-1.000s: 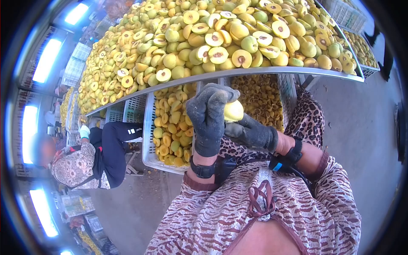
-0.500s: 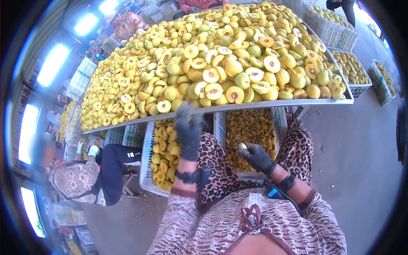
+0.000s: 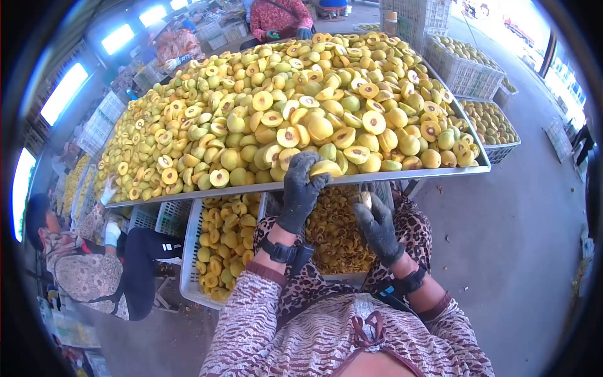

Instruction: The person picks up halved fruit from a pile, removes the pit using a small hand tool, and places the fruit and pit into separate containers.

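Observation:
In dark gloves, both my hands are at the near edge of a metal-rimmed table (image 3: pixel 377 178) heaped with halved yellow peaches (image 3: pixel 251 135). My left hand (image 3: pixel 300 195) is closed on a peach half (image 3: pixel 326 168) just over the rim. To its right and a little lower, my right hand (image 3: pixel 378 231) grips a small tool with a pale end (image 3: pixel 366 200); its working tip cannot be made out. Between my knees, under the hands, stands a crate (image 3: pixel 352 276) of brownish pits and scraps (image 3: pixel 330 235).
Left of my legs is a white crate (image 3: pixel 188 264) of peach halves. Another worker (image 3: pixel 91 270) sits at the left, and a person in red (image 3: pixel 279 19) sits across the table. Stacked crates of fruit (image 3: pixel 465 66) stand at the right on the grey floor (image 3: pixel 502 251).
My left hand has moved right along the table edge and now holds a peach half. My right hand has risen with the tool, nearer the left. The camera view has tilted up.

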The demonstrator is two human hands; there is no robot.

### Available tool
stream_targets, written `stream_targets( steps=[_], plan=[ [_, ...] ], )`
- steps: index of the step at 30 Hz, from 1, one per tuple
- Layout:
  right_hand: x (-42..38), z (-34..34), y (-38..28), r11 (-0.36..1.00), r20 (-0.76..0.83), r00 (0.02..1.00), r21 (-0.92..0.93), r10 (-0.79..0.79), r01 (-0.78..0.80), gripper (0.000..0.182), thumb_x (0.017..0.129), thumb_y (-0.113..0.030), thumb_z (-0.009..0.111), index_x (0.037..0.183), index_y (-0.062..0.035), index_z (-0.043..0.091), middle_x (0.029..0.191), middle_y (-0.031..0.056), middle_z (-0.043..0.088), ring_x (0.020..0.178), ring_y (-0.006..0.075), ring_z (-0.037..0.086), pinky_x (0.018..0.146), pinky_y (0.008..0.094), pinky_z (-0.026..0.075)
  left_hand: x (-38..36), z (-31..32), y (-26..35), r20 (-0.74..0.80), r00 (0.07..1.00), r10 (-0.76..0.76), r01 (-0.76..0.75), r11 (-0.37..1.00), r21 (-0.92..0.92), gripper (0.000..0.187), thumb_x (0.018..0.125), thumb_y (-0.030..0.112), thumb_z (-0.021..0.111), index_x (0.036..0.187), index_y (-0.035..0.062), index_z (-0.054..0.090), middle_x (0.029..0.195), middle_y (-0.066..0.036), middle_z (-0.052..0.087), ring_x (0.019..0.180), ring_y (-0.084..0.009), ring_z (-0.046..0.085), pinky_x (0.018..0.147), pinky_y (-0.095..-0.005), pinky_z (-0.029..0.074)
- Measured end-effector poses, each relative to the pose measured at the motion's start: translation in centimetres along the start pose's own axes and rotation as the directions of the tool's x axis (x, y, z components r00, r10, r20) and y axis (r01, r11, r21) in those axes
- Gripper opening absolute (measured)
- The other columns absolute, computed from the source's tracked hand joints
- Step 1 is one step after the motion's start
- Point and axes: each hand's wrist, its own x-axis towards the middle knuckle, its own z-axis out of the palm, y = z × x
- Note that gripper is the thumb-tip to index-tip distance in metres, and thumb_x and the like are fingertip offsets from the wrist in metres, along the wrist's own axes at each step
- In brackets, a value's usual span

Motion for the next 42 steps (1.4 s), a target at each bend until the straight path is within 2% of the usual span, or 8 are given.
stream_targets(
  steps=[3,6,8,12,17,27,28,42],
  plan=[
    [0.9,2.2,-1.2,0.982,-0.059,0.98,-0.007,-0.191,0.191,0.023,0.093,-0.018,0.06,0.107,0.0,0.058,0.081,0.0013,0.058,0.069,0.006,0.045,0.061,0.0254,0.041,-1.6,-1.4,5.5,0.271,0.863,-0.427,0.501,0.793,-0.347,0.046,0.079,0.009,0.076,0.122,0.0002,0.062,0.122,-0.011,0.062,0.11,-0.0225,0.06,0.096,-0.0357,0.048],
    [1.2,2.8,-3.9,0.843,0.167,0.945,0.428,0.282,-0.327,0.028,0.091,-0.021,0.064,0.112,-0.003,0.06,0.069,-0.0004,0.055,0.049,0.005,0.047,0.043,0.0208,0.037,-3.2,-1.6,7.5,0.298,0.863,-0.409,0.505,0.653,-0.564,0.047,0.095,0.02,0.061,0.135,-0.0006,0.051,0.136,-0.014,0.053,0.123,-0.0219,0.053,0.106,-0.0364,0.042],
    [1.1,3.6,-3.5,0.825,0.188,0.921,0.41,0.341,-0.389,0.026,0.091,-0.022,0.063,0.11,-0.0036,0.059,0.067,-0.0011,0.053,0.045,0.0058,0.045,0.039,0.0207,0.035,-4.8,-0.8,8.2,0.309,0.854,-0.42,0.439,0.26,-0.86,0.05,0.103,0.028,0.044,0.144,-0.0008,0.038,0.145,-0.017,0.044,0.132,-0.0251,0.045,0.112,-0.0384,0.035],
    [0.4,3.2,-1.8,0.939,0.107,0.966,0.231,0.235,-0.254,0.022,0.092,-0.022,0.063,0.1,-0.0012,0.06,0.068,0.0,0.055,0.051,0.0116,0.052,0.047,0.0262,0.04,-6.5,-1.1,7.6,0.33,0.798,-0.504,0.436,0.105,-0.894,0.048,0.104,0.026,0.043,0.143,-0.0009,0.038,0.145,-0.018,0.044,0.133,-0.0269,0.044,0.113,-0.0394,0.034],
    [-2.1,1.5,-2.0,0.96,0.187,0.981,-0.279,0.055,-0.001,0.024,0.092,-0.02,0.063,0.094,0.0033,0.06,0.071,0.0144,0.064,0.064,0.0214,0.061,0.06,0.0369,0.046,-6.9,-0.8,7.4,0.325,0.812,-0.485,0.398,0.052,-0.916,0.047,0.103,0.025,0.045,0.142,-0.0015,0.04,0.143,-0.018,0.046,0.133,-0.026,0.044,0.114,-0.0384,0.033],
    [-1.9,1.2,-3.7,0.906,0.283,0.953,-0.423,0.112,0.019,0.03,0.091,-0.025,0.063,0.092,0.0048,0.061,0.075,0.023,0.064,0.071,0.0305,0.067,0.064,0.0401,0.048,-6.5,-1.8,7.7,0.235,0.897,-0.375,0.421,0.559,-0.714,0.045,0.105,0.029,0.041,0.134,-0.0037,0.049,0.14,-0.016,0.05,0.13,-0.024,0.048,0.111,-0.036,0.037],
    [-1.8,1.6,-3.5,0.908,0.278,0.954,-0.418,0.11,0.018,0.03,0.091,-0.025,0.063,0.092,0.0048,0.061,0.075,0.023,0.064,0.071,0.0305,0.067,0.064,0.0401,0.048,-6.8,-1.5,7.4,0.284,0.831,-0.478,0.45,0.279,-0.848,0.047,0.106,0.034,0.038,0.129,-0.0035,0.052,0.134,-0.015,0.054,0.124,-0.0235,0.052,0.107,-0.0348,0.041],
    [-2.7,4.6,-0.7,0.884,0.279,0.943,-0.374,-0.179,0.279,0.027,0.093,-0.024,0.061,0.101,0.0015,0.057,0.077,0.0254,0.064,0.075,0.044,0.064,0.063,0.0469,0.049,-6.7,-0.8,6.8,0.153,0.812,-0.563,0.33,0.228,-0.916,0.043,0.103,0.04,0.044,0.106,-0.0002,0.059,0.1,-0.016,0.065,0.093,-0.0263,0.065,0.084,-0.0372,0.056]
  ],
)
